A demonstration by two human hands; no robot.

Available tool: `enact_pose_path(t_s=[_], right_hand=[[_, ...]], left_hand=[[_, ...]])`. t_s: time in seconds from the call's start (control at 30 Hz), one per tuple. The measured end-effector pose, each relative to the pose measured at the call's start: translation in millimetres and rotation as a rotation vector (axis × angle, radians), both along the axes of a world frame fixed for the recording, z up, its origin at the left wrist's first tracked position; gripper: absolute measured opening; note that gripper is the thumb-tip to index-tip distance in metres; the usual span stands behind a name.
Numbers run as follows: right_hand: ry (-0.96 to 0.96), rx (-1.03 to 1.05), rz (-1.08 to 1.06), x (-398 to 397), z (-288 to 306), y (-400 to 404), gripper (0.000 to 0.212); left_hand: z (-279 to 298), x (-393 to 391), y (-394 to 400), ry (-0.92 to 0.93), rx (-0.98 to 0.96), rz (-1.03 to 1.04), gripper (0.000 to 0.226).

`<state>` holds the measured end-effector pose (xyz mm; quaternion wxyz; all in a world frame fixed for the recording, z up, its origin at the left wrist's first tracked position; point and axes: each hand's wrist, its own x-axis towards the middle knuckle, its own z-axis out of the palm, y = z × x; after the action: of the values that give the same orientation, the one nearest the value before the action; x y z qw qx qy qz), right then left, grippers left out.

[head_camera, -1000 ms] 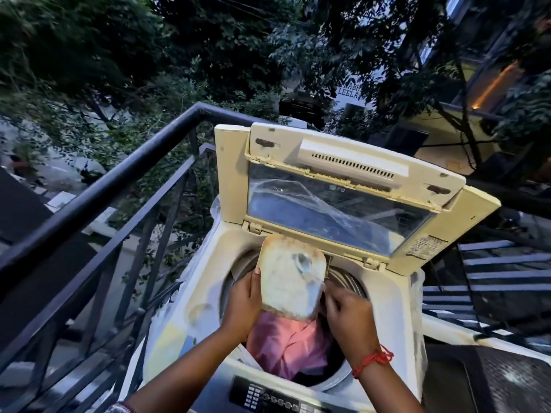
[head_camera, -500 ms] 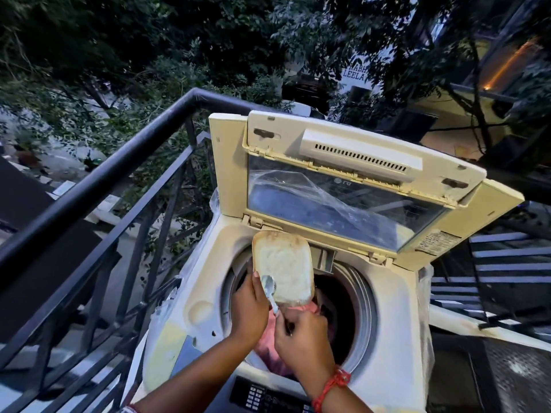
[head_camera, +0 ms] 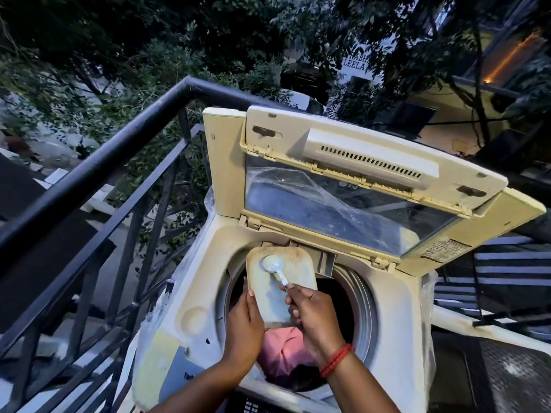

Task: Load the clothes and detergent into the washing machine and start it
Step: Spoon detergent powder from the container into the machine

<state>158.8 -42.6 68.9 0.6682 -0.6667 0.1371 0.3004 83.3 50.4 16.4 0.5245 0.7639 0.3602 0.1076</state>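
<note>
Dusk on a balcony — detergent tub held over an open washer.

Black railing [head_camera: 98, 162] runs along the left of the top-loading washing machine [head_camera: 396, 308], whose lid [head_camera: 343, 174] stands raised at the far side. Over the drum mouth, the left hand [head_camera: 243, 329] wraps its fingers round the left edge of a cream detergent container [head_camera: 298, 263], while the right hand [head_camera: 316, 314] pinches a white spoon [head_camera: 275, 265] — its bowl lying inside the tub. Pink clothes [head_camera: 283, 350] sit in the drum below.
</note>
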Motion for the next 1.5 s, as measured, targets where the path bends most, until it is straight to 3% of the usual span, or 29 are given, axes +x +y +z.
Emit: enact_pose_path(t_s=[0.1,0.2,0.27,0.4,0.53,0.7,0.87,0.97,1.03,1.13,1.27,1.4,1.5], right_hand=[[-0.018,0.034,-0.028,10,-13,-15,0.021],[-0.116,-0.077,-0.015,31,-27,-32,0.033],[-0.250,-0.267,0.034,49,-36,-41,0.036],[-0.813,-0.851,0.381,78,-48,-54,0.015],[-0.945,-1.132,0.755,92,-56,-55,0.019],[-0.941,-1.196,0.958,98,-63,-62,0.040],[-1.108,-1.072,0.756,92,-45,-68,0.031],[-1.019,-0.892,0.533,83,-38,-76,0.011],[-0.959,-0.771,0.446,66,-36,-80,0.011],[-1.047,-0.707,0.490,31,-30,-82,0.020],[-1.285,-0.820,0.689,2,-31,-102,0.040],[-1.230,-0.931,0.636,-13,-29,-136,0.050],[-1.175,-1.043,0.496,-17,-19,-164,0.036]], left_hand=[[-5,-1,19,0.034,-0.035,0.063,0.048],[-15,-8,35,0.086,-0.038,0.102,0.046],[-21,-13,44,0.116,-0.032,0.107,0.046],[-27,-20,56,0.159,-0.070,0.125,0.047],[-29,-22,59,0.175,-0.031,0.132,0.048],[-26,-19,54,0.180,-0.043,0.106,0.049],[-21,-14,44,0.175,-0.060,0.075,0.045],[-17,-9,36,0.172,-0.035,0.044,0.047],[-15,-5,28,0.163,-0.060,-0.003,0.050],[-11,2,12,0.158,-0.087,-0.095,0.047],[-2,8,-18,0.118,-0.175,-0.167,0.041],[8,17,-52,0.065,-0.222,-0.202,0.041],[18,27,-79,0.036,-0.303,-0.261,0.038]])
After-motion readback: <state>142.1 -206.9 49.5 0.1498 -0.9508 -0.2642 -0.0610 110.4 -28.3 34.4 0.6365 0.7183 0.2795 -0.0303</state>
